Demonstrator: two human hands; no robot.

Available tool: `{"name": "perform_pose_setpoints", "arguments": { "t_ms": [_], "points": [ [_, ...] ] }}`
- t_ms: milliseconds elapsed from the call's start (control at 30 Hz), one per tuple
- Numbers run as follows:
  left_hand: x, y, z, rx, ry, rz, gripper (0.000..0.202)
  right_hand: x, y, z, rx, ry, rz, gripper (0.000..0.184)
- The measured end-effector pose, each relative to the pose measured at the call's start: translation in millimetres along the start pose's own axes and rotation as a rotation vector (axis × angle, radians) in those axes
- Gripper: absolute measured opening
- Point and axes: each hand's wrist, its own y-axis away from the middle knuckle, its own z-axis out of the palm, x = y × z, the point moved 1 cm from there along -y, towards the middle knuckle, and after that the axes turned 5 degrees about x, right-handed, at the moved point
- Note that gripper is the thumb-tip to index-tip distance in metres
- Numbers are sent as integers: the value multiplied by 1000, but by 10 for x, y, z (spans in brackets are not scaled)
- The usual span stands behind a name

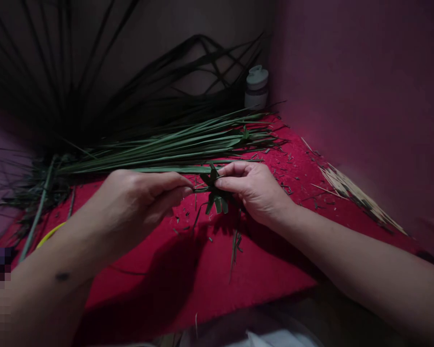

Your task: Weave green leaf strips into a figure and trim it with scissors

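The left hand is pinching a narrow green strip between thumb and forefinger, its other fingers curling underneath. The right hand is gripping a small dark leaf piece by its edge, thumb and forefinger pressing together. So the piece is hanging between the two hands, over the red cloth, with several stubby tabs splaying from its lower side. Just how the strip is joining it, I can't tell in this dim light.

To my eye the right hand is doing the anchoring, and it would be anchoring best by pinching close to the centre, where the folds seem to be meeting. The left hand is probably needing a steady, level tension along the strip rather than a twist, since leaf this narrow could easily be splitting. Keeping the tabs clear of the fingertips would be saving them from creasing. Cut scraps are lying about near the long leaves, so holding the piece up off them is worth minding
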Motion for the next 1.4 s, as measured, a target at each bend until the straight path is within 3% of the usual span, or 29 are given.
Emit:
{"name": "perform_pose_setpoints", "arguments": {
  "t_ms": [100, 233, 333, 467, 633, 767, 867, 1233, 1400],
  "points": [
    [68, 3, -58, 90, -65, 127, 7, -24, -11, 1, 13, -15, 15, 12],
    [138, -55, -63, -125, 370, -126, 20, -17, -56, -19, 2, -114, -11, 17],
    [165, -146, -69, -191, 532, -262, 25, -22, -92, -44, 49, -180, -23, 23],
    [179, -266, -47, -218, 562, -306, 19, -74, -112, -52, 91, -238, -12, 34],
    [142, -348, 172, -422, 709, -325, 20, -112, -132, -57, 64, -358, 62, 30],
    [51, -392, 369, -341, 512, -213, 16, -58, -166, -86, 5, -311, 77, 21],
    [-2, -402, 440, -280, 381, -176, 33, -12, -177, -101, -7, -256, 68, 18],
    [-155, -423, 485, -223, 467, -188, 23, 22, -146, -96, 17, -153, 133, 21],
    [-129, -476, 455, -231, 461, -214, 22, 40, -126, -92, -10, -141, 87, 24]
  ]
}}
